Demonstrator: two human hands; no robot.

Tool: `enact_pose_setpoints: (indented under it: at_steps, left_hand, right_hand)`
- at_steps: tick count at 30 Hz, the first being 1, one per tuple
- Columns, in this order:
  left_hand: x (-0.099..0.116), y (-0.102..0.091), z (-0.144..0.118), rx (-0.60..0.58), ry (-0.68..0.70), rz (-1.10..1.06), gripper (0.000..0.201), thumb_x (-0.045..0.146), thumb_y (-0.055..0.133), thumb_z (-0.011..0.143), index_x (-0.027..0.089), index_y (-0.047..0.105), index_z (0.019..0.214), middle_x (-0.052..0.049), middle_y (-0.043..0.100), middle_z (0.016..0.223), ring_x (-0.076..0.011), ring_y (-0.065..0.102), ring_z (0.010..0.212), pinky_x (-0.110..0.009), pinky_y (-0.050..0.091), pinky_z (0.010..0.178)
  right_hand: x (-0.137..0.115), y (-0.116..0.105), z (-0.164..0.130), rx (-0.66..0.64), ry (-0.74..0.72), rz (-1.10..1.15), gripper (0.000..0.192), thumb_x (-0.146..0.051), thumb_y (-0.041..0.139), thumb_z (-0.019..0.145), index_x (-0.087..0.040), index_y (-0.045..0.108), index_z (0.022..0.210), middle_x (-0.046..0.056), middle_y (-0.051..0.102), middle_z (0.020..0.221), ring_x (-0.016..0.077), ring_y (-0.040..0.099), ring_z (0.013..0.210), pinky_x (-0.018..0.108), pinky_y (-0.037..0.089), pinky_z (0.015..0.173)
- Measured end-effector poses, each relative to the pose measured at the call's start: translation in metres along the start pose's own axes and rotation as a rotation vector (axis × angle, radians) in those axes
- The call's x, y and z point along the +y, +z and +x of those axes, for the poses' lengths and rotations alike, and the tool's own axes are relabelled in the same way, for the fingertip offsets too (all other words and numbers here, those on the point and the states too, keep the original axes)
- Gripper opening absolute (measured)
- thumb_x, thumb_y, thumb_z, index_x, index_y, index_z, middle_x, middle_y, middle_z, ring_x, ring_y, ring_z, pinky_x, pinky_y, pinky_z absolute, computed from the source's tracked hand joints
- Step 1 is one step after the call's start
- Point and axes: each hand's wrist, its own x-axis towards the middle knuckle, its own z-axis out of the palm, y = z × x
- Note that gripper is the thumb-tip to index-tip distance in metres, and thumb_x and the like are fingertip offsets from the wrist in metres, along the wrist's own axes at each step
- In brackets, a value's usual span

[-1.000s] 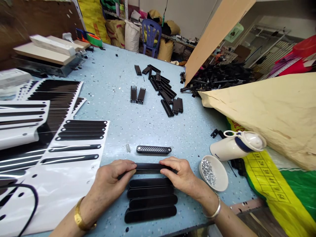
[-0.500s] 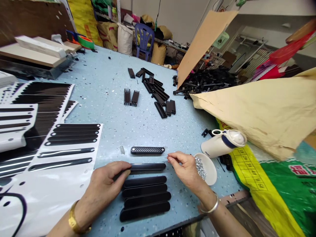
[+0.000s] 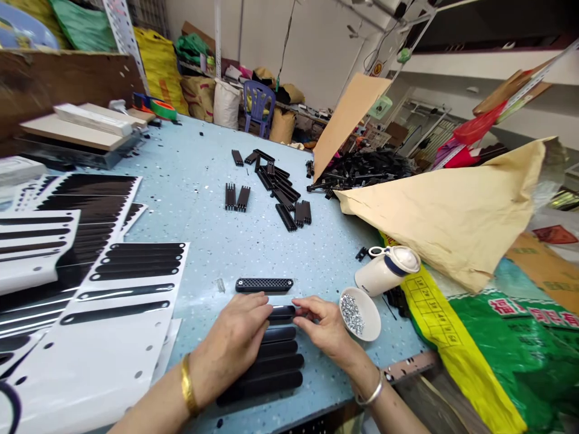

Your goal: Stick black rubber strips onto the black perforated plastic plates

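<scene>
left hand (image 3: 235,340) flat on black strip (image 3: 281,313), right hand (image 3: 323,325) pinching its end; strip lies left-right.

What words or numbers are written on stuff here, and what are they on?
Green sack: large red characters on a white patch, too blurred and cut off to read.
Yellow strip on that sack: a printed grid of small marks, too small to read.
White jug: a small dark mark near its base, too small to read.
Round sign on the far wall: a symbol, too small to make out.
</scene>
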Motion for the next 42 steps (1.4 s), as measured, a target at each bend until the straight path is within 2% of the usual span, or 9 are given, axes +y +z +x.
enact_pose_setpoints:
  at_steps: [5, 9, 16, 22, 32, 35, 38, 40, 42]
  left_hand:
    - [-0.006, 0.018, 0.014, -0.19, -0.075, 0.011, 0.021, 0.006, 0.055, 0.074, 0.018, 0.069, 0.086, -0.008, 0.073, 0.09, -0.0235, 0.068, 0.082, -0.038, 0.055, 0.073]
    - [-0.008, 0.02, 0.016, -0.281, -0.111, 0.02, 0.021, 0.008, 0.057, 0.077, 0.019, 0.069, 0.09, -0.007, 0.074, 0.091, -0.0237, 0.068, 0.081, -0.039, 0.052, 0.075]
    - [-0.008, 0.022, 0.016, -0.324, -0.095, 0.018, 0.021, 0.011, 0.053, 0.084, 0.02, 0.069, 0.094, -0.008, 0.075, 0.092, -0.0246, 0.068, 0.084, -0.039, 0.048, 0.076]
    - [-0.008, 0.026, 0.014, -0.311, -0.046, -0.017, 0.028, 0.01, 0.044, 0.088, 0.019, 0.068, 0.097, -0.008, 0.075, 0.095, -0.0234, 0.069, 0.083, -0.039, 0.047, 0.074]
    - [-0.007, 0.024, 0.016, -0.426, -0.085, -0.061, 0.03, 0.009, 0.04, 0.087, 0.019, 0.069, 0.09, -0.005, 0.069, 0.075, -0.0208, 0.065, 0.069, -0.035, 0.042, 0.065]
    - [-0.008, 0.027, 0.014, -0.427, -0.082, -0.045, 0.03, 0.008, 0.041, 0.086, 0.02, 0.069, 0.088, -0.004, 0.069, 0.073, -0.0194, 0.065, 0.066, -0.034, 0.043, 0.064]
    - [-0.006, 0.027, 0.016, -0.363, -0.07, -0.011, 0.029, 0.008, 0.044, 0.084, 0.02, 0.069, 0.089, -0.005, 0.072, 0.077, -0.0204, 0.068, 0.073, -0.035, 0.048, 0.068]
    - [-0.002, 0.019, 0.018, -0.283, -0.059, 0.01, 0.027, 0.009, 0.046, 0.083, 0.02, 0.069, 0.093, -0.008, 0.075, 0.088, -0.0237, 0.07, 0.083, -0.039, 0.052, 0.073]
    - [0.002, 0.004, 0.017, -0.19, -0.046, 0.015, 0.027, 0.011, 0.047, 0.084, 0.019, 0.066, 0.102, -0.01, 0.075, 0.101, -0.0255, 0.07, 0.093, -0.042, 0.053, 0.079]
  right_hand:
    - [0.0, 0.0, 0.002, -0.037, -0.031, 0.034, 0.032, -0.014, 0.068, 0.072, -0.022, 0.074, 0.102, 0.004, 0.072, 0.083, 0.0149, 0.064, 0.066, 0.028, 0.055, 0.062]
    - [0.003, 0.002, 0.002, -0.03, -0.05, 0.047, 0.03, -0.015, 0.068, 0.074, -0.021, 0.074, 0.103, 0.004, 0.072, 0.085, 0.0146, 0.064, 0.066, 0.028, 0.056, 0.064]
    - [0.006, 0.003, 0.001, -0.055, -0.084, 0.058, 0.03, -0.013, 0.067, 0.078, -0.022, 0.072, 0.106, 0.005, 0.072, 0.09, 0.0158, 0.066, 0.072, 0.029, 0.057, 0.067]
    - [0.007, 0.004, 0.001, -0.049, -0.152, 0.051, 0.027, -0.012, 0.063, 0.082, -0.025, 0.073, 0.104, 0.004, 0.073, 0.092, 0.0172, 0.068, 0.084, 0.032, 0.056, 0.078]
    - [0.007, 0.009, 0.0, -0.009, -0.184, 0.055, 0.025, -0.01, 0.065, 0.081, -0.025, 0.075, 0.099, 0.005, 0.074, 0.091, 0.0173, 0.069, 0.082, 0.033, 0.058, 0.075]
    - [0.007, 0.009, 0.0, -0.001, -0.168, 0.064, 0.024, -0.011, 0.065, 0.08, -0.026, 0.075, 0.096, 0.004, 0.074, 0.09, 0.0168, 0.069, 0.081, 0.033, 0.058, 0.074]
    - [0.005, 0.004, 0.001, -0.008, -0.143, 0.041, 0.022, -0.011, 0.065, 0.08, -0.025, 0.075, 0.094, 0.004, 0.074, 0.091, 0.0174, 0.07, 0.081, 0.032, 0.059, 0.074]
    - [0.0, -0.003, 0.0, -0.017, -0.129, -0.007, 0.028, -0.008, 0.061, 0.08, -0.023, 0.073, 0.1, 0.005, 0.074, 0.092, 0.0175, 0.069, 0.081, 0.031, 0.058, 0.072]
    - [-0.009, -0.01, -0.003, -0.01, -0.158, -0.086, 0.033, -0.005, 0.055, 0.081, -0.021, 0.07, 0.106, 0.006, 0.073, 0.093, 0.0182, 0.069, 0.082, 0.032, 0.058, 0.074]
